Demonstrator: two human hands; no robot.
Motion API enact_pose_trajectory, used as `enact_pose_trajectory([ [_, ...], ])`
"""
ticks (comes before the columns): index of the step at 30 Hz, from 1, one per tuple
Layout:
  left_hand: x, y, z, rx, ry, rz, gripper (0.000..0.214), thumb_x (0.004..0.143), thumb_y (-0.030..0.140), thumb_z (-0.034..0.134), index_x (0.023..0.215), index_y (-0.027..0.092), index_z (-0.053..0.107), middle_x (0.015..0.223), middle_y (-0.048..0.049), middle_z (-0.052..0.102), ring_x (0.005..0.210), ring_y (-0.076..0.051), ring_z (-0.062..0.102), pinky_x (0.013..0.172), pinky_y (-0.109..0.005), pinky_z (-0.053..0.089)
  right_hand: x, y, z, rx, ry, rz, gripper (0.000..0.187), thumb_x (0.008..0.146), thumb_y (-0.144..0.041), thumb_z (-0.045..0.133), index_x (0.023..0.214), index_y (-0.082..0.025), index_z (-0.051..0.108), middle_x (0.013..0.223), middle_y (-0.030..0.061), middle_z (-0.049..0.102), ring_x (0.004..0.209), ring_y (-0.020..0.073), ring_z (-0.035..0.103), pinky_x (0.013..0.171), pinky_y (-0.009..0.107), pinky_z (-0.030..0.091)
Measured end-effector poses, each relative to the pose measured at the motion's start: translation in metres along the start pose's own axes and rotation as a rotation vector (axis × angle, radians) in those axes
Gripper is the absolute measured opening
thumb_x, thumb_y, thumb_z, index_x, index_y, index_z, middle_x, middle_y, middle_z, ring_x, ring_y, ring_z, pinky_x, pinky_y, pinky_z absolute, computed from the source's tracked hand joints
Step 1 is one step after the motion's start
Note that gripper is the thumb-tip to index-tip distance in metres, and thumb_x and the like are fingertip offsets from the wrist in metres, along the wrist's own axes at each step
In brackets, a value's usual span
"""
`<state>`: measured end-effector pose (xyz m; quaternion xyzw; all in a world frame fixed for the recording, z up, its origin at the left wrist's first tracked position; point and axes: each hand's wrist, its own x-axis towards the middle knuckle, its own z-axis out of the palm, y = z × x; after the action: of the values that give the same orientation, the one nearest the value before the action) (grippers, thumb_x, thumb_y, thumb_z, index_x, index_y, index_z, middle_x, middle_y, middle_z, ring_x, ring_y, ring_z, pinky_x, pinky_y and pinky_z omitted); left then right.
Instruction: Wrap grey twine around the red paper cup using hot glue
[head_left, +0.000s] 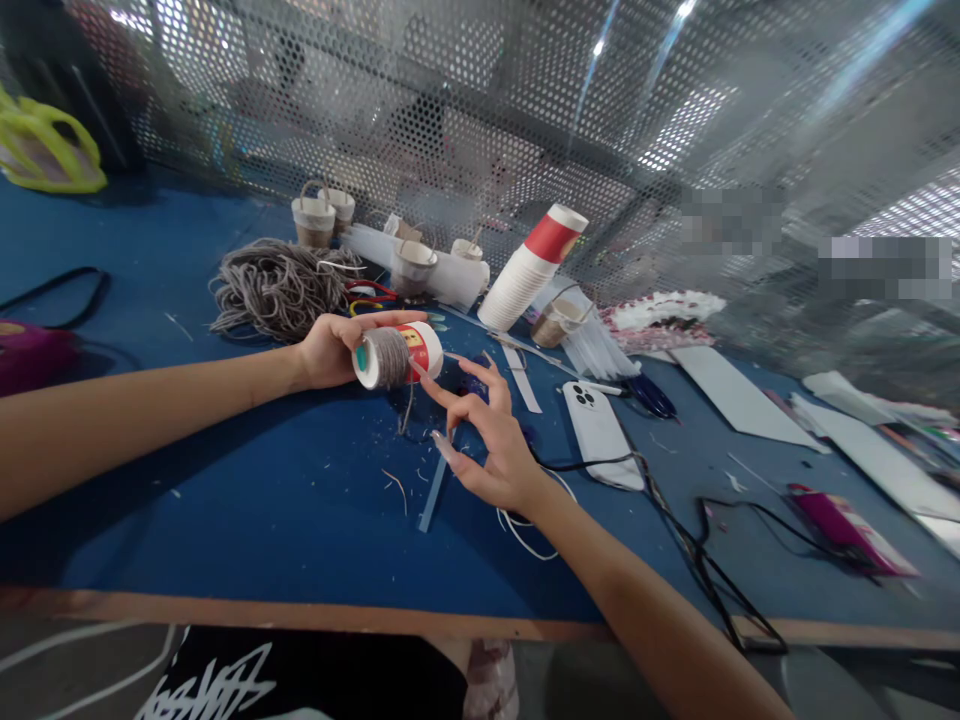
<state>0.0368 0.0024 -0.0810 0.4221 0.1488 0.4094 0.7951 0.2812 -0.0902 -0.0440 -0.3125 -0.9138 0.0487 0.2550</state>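
My left hand (330, 348) grips a red and white paper cup (397, 354) lying on its side above the blue table (225, 480). Grey yarn is wound round the cup's middle, and a loose strand hangs from it. My right hand (484, 430) is just right of the cup with its fingers spread; the forefinger tip touches the cup near the yarn. A heap of the same grey yarn (277, 285) lies behind the left hand.
A white phone (600, 432) with a black cable lies right of my right hand. A slanted stack of paper cups (529, 270), yarn-wrapped cups (313, 220), white paper strips and scissors crowd the back. A perforated metal screen stands behind. Yarn scraps litter the table.
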Motion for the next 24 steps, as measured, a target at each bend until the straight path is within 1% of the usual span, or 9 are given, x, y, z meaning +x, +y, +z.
enact_pose_trajectory([
  [9,-0.001,0.003,0.006,-0.037,-0.014,0.022,0.096,0.041,0.021,0.050,0.136,0.007,0.047,0.094,-0.0097,0.079,0.089,-0.028,0.070,0.083,-0.041,0.049,-0.003,0.000,0.001,0.001,0.005,-0.003,0.008,0.090,-0.032,0.051,0.085,-0.026,0.050,0.132,0.0058,0.069,0.141,0.0342,0.043,0.122,0.073,0.017],
  [12,0.000,0.002,0.003,-0.071,-0.012,0.023,0.095,0.040,0.021,0.048,0.134,0.008,0.049,0.099,-0.0101,0.079,0.088,-0.028,0.070,0.083,-0.041,0.049,-0.002,0.000,0.000,-0.012,0.018,0.004,0.013,0.090,-0.032,0.050,0.095,-0.026,0.060,0.107,0.0057,0.073,0.136,0.0325,0.048,0.123,0.069,0.018],
  [15,0.002,0.000,-0.003,-0.086,-0.012,0.040,0.095,0.040,0.022,0.047,0.134,0.008,0.050,0.099,-0.0106,0.078,0.092,-0.030,0.070,0.089,-0.044,0.048,-0.002,0.000,0.000,-0.019,0.053,-0.028,0.028,0.088,-0.031,0.050,0.111,-0.026,0.066,0.072,0.0009,0.063,0.125,0.0309,0.057,0.122,0.065,0.022],
  [16,0.002,-0.001,-0.004,-0.079,-0.016,0.042,0.096,0.040,0.023,0.047,0.135,0.008,0.049,0.098,-0.0106,0.078,0.094,-0.031,0.070,0.091,-0.045,0.047,-0.002,0.000,0.000,-0.016,0.081,-0.043,0.029,0.087,-0.029,0.049,0.111,-0.026,0.066,0.065,-0.0006,0.058,0.119,0.0306,0.060,0.121,0.064,0.025],
  [18,0.003,-0.001,-0.005,-0.057,-0.032,0.037,0.097,0.041,0.023,0.047,0.137,0.007,0.048,0.100,-0.0106,0.078,0.098,-0.032,0.069,0.095,-0.046,0.046,-0.003,0.001,0.000,0.004,0.176,-0.071,0.018,0.085,-0.027,0.050,0.095,-0.027,0.065,0.060,-0.0015,0.055,0.105,0.0298,0.064,0.115,0.062,0.033],
  [20,0.002,-0.001,-0.004,-0.038,-0.046,0.026,0.098,0.042,0.023,0.048,0.138,0.007,0.047,0.101,-0.0104,0.078,0.099,-0.032,0.069,0.096,-0.047,0.046,-0.004,0.000,0.000,0.020,0.278,-0.076,0.004,0.081,-0.025,0.052,0.079,-0.027,0.054,0.066,0.0001,0.064,0.095,0.0290,0.063,0.109,0.061,0.039],
  [21,0.002,-0.001,-0.003,-0.030,-0.049,0.020,0.098,0.042,0.023,0.048,0.138,0.007,0.048,0.100,-0.0102,0.078,0.098,-0.031,0.069,0.096,-0.046,0.047,-0.004,0.000,0.000,0.017,0.304,-0.066,0.004,0.080,-0.025,0.053,0.078,-0.027,0.050,0.077,0.0018,0.070,0.096,0.0293,0.062,0.107,0.060,0.040],
  [23,0.001,0.000,-0.001,-0.020,-0.049,0.007,0.097,0.041,0.022,0.049,0.137,0.007,0.050,0.101,-0.0103,0.078,0.097,-0.030,0.070,0.095,-0.044,0.048,-0.004,-0.002,-0.001,-0.012,0.287,-0.034,0.011,0.079,-0.025,0.054,0.086,-0.027,0.047,0.110,0.0065,0.075,0.110,0.0310,0.059,0.109,0.061,0.037],
  [24,0.000,0.000,0.000,-0.015,-0.051,0.002,0.096,0.041,0.022,0.049,0.136,0.007,0.052,0.103,-0.0108,0.078,0.097,-0.029,0.070,0.095,-0.043,0.048,-0.004,-0.003,0.000,-0.032,0.245,-0.021,0.015,0.080,-0.026,0.054,0.092,-0.027,0.046,0.127,0.0087,0.071,0.121,0.0320,0.054,0.112,0.063,0.033],
])
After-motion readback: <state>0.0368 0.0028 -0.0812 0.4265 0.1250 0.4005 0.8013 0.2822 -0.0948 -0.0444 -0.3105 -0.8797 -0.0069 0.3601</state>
